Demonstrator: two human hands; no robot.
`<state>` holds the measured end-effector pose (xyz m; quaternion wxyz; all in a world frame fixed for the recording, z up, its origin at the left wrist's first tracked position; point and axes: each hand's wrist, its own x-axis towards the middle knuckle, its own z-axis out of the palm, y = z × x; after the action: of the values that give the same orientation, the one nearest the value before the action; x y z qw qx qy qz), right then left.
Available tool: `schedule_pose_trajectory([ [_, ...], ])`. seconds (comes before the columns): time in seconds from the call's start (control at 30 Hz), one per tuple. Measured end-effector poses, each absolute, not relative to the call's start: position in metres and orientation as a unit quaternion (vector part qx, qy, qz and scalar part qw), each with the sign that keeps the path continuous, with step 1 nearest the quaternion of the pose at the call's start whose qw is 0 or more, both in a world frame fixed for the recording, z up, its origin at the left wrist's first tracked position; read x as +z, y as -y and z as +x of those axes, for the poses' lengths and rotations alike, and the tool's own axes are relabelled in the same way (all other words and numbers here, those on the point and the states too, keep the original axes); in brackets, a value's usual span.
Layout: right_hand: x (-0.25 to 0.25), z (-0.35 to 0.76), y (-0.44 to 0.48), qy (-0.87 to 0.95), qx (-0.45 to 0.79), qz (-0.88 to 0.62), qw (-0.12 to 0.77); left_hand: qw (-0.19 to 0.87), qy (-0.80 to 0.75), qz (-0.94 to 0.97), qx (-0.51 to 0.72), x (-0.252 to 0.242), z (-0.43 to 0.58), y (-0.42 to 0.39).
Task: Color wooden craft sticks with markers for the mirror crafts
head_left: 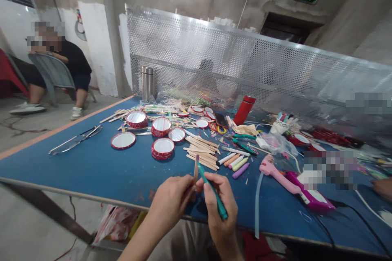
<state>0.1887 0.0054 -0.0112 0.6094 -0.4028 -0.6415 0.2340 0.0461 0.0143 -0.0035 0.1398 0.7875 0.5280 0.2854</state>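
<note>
Where the fingers of the left hand (174, 196) pinch together, they hold a flat wooden stick (196, 168), its purple end pointing away beyond them. It looks thin, light and fairly stiff, though a hard bend would probably snap it; a gentle pinch across the flat faces, well back from the colored end, should suit, since fresh ink could smear.

The fingers of the right hand (229, 200) are wrapped pen-fashion around a green marker (219, 201), its front end close against the stick; whether they touch, I cannot tell. The barrel seems rigid, light and smooth, best taken just behind the tip.

Just beyond the fingers, a loose pile of sticks (202, 149) lies on the bench (92, 161), easily scattered. Right of that pile, the row of markers (235, 160) looks ready to roll. Farther out, ahead and left of the fingers, red-rimmed discs (163, 147) with shiny faces appear brittle, better lifted by their rims.
</note>
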Motion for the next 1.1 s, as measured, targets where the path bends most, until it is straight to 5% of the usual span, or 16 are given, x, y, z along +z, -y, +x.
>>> schedule_pose_trajectory([
  [1.1, -0.012, 0.1865, -0.0067, 0.592, 0.218, -0.426, 0.649, 0.156, -0.521, 0.784, 0.299, 0.0013, 0.0463, -0.0136],
])
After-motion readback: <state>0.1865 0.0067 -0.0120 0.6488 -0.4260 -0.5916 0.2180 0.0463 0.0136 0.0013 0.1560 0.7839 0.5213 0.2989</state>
